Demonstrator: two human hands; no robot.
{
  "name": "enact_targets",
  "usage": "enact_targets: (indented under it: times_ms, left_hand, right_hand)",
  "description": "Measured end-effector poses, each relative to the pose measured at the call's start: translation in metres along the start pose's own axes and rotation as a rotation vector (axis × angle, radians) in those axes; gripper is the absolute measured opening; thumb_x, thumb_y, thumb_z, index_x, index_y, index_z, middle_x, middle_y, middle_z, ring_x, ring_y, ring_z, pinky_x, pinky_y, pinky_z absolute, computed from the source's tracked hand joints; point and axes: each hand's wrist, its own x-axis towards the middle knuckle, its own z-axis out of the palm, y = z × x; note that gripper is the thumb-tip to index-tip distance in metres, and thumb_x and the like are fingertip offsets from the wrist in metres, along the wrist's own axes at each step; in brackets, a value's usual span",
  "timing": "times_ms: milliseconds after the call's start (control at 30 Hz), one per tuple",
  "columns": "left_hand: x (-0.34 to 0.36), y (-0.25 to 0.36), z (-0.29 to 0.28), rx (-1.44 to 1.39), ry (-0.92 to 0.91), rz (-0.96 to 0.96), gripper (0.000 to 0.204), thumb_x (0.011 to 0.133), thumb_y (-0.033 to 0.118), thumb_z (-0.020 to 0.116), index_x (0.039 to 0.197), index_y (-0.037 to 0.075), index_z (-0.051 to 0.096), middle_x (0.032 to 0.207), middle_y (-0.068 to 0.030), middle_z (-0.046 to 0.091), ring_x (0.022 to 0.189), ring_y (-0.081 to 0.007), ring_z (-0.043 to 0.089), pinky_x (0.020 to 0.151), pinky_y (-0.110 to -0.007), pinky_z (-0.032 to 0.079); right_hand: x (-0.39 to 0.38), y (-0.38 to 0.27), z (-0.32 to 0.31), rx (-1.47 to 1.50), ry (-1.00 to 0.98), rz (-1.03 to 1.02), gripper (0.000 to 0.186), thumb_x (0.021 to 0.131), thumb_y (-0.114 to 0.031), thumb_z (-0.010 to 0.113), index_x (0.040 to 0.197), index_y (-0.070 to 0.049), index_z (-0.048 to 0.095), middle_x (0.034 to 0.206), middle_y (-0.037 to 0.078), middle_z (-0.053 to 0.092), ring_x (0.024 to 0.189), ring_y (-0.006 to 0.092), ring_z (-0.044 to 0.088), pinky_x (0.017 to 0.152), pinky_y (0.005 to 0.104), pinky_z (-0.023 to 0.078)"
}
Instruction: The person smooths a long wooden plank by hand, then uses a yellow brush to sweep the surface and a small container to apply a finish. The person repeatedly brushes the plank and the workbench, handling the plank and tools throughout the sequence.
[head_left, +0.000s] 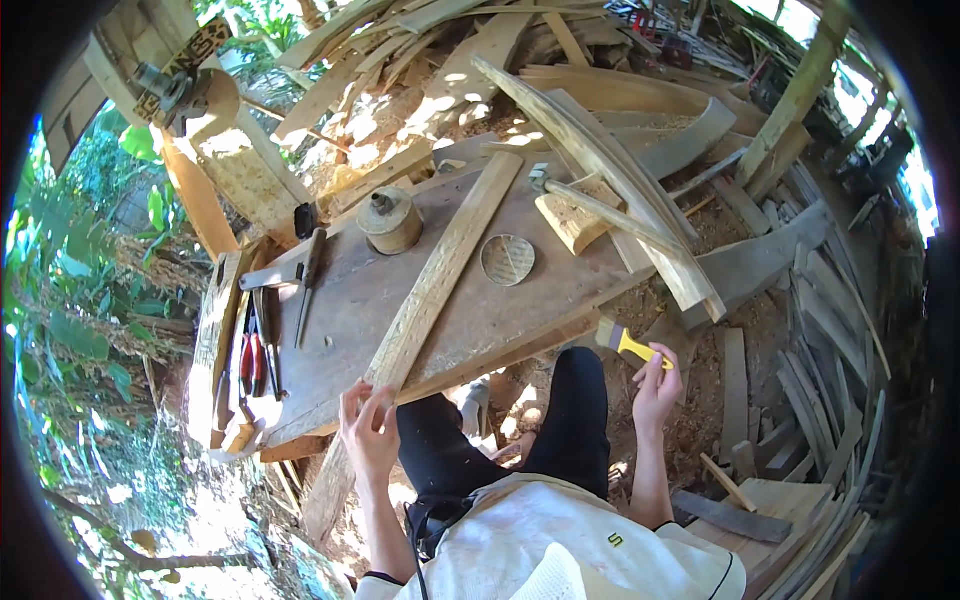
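My left hand (368, 432) has its fingers curled over the near part of a long wooden plank (447, 258). The plank lies slantwise across the workbench (370, 310), its near end sticking out past the edge. Off the bench's right front side, my right hand (658, 390) grips a flat paintbrush (632, 346) by its yellow handle, bristles pointing left and up. Left of the plank stands a round, stained can (390, 222) with a narrow dark neck. On its right sits a shallow round dish or lid (507, 260); what it holds, I cannot tell.
At the bench's left end lie red-handled pliers (252, 364), a thin pointed tool (309, 285) and other hand tools. A hammer (600, 212) rests on a wood block (578, 222) at the right, beside long beams (620, 180). Offcuts (825, 330) crowd the ground.
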Motion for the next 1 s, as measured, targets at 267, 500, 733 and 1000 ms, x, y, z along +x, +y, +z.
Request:
enact_targets:
  times_ms: [267,500,733,1000]
  left_hand:
    - [0.024,0.007,-0.001,-0.061,0.002,-0.044,0.058,0.073,0.001,0.082,0.129,0.011,0.069,0.133,-0.0145,0.062,0.124,-0.0358,0.061,0.1,-0.043,0.053]
    - [-0.008,0.011,-0.013,-0.146,-0.054,0.122,0.033,0.083,0.026,0.081,0.112,0.009,0.078,0.129,-0.0136,0.067,0.143,-0.0398,0.044,0.116,-0.053,0.035]
    - [-0.016,0.004,0.0,-0.939,-0.095,-0.471,0.038,0.105,0.031,0.059,0.121,-0.002,0.068,0.12,-0.0143,0.071,0.114,-0.0208,0.065,0.101,-0.038,0.049]
    - [0.032,-0.013,-0.021,-0.811,0.108,-0.517,0.032,0.109,0.028,0.053,0.102,0.0,0.067,0.084,-0.006,0.066,0.071,-0.0163,0.07,0.069,-0.031,0.058]
  right_hand:
    - [0.014,-0.07,0.037,0.348,-0.057,0.024,0.03,0.112,-0.025,0.045,0.114,0.0,0.062,0.065,0.001,0.055,0.055,0.0101,0.056,0.049,0.024,0.04]
    - [-0.019,-0.117,0.138,0.697,-0.512,0.228,0.029,0.109,-0.025,0.052,0.123,-0.001,0.059,0.083,0.009,0.066,0.063,0.015,0.065,0.054,0.0241,0.05]
    - [-0.092,-0.142,0.164,0.41,-1.366,0.07,0.058,0.094,-0.01,0.073,0.147,-0.002,0.051,0.131,0.013,0.065,0.101,0.0183,0.072,0.076,0.0278,0.06]
    - [-0.093,-0.101,0.141,0.292,-1.225,-0.067,0.046,0.094,-0.011,0.074,0.136,-0.001,0.06,0.12,0.014,0.069,0.101,0.019,0.073,0.073,0.0279,0.06]
